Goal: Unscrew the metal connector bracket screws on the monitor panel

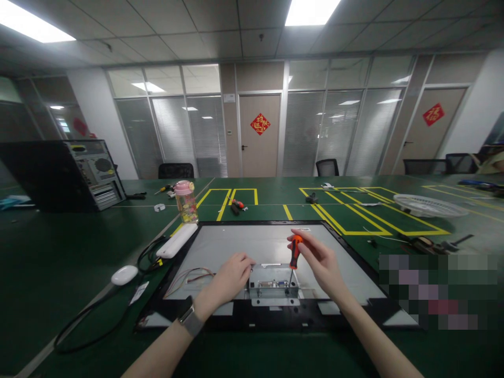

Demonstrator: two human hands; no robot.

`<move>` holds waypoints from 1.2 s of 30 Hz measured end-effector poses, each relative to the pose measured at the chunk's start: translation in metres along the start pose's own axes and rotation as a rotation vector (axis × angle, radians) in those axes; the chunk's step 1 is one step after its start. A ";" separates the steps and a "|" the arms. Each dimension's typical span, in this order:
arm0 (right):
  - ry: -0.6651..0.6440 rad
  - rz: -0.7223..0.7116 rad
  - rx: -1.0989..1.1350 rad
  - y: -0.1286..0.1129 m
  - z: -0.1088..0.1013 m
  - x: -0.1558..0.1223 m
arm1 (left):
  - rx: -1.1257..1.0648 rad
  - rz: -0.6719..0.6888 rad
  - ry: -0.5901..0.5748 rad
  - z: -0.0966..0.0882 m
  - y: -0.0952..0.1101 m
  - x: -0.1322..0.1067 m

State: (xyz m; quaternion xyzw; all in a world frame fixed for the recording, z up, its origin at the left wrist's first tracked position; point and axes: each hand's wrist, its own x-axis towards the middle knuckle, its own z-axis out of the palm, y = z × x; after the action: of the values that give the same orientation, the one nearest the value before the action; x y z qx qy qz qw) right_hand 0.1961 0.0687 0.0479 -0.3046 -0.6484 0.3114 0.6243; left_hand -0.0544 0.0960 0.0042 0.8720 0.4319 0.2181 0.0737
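A flat display panel (pixel 244 244) with a black frame lies on the green table, its pale grey back facing up. On its near part sits a silver metal bracket (pixel 271 302) with connector ports, a blue one among them. My right hand (pixel 321 257) is closed around the orange and black handle of a screwdriver (pixel 295 252). The screwdriver stands nearly upright, its tip down at the bracket's right side by the ports. My left hand (pixel 232 275) grips the bracket's left edge with curled fingers. Thin wires (pixel 192 275) run out beside it.
Left of the panel are a white power adapter (pixel 177 241), a white mouse-shaped object (pixel 124 275) and a black cable. A pink-lided bottle (pixel 186 202) stands behind them. Farther left is an open computer case (pixel 55 173). A white round grille (pixel 429 205) lies right.
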 end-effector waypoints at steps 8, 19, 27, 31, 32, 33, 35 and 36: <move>0.066 -0.079 -0.074 -0.002 0.000 0.001 | -0.004 -0.001 -0.001 0.000 0.001 0.000; 0.060 -0.126 -0.103 -0.002 -0.001 0.002 | -0.015 0.011 0.017 0.001 -0.001 -0.001; 0.059 -0.002 0.001 -0.003 0.000 0.001 | -0.007 0.003 0.001 -0.001 0.001 -0.001; 0.146 -0.103 -0.100 -0.007 0.001 0.004 | 0.001 0.003 -0.001 0.000 0.000 0.000; 0.143 -0.116 -0.106 -0.007 0.001 0.004 | 0.000 0.003 -0.001 0.000 0.000 0.000; 0.133 -0.122 -0.102 -0.007 0.000 0.004 | -0.001 0.003 0.001 0.000 0.000 0.000; 0.107 -0.108 -0.068 -0.006 -0.002 0.004 | -0.003 0.003 0.004 -0.001 0.002 0.000; 0.090 -0.085 -0.043 -0.005 -0.003 0.004 | -0.004 0.004 0.004 -0.001 0.002 0.000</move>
State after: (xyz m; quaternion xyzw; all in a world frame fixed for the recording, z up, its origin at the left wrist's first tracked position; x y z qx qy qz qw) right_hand 0.1985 0.0688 0.0542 -0.3040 -0.6387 0.2567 0.6586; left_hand -0.0535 0.0946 0.0060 0.8722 0.4301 0.2209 0.0741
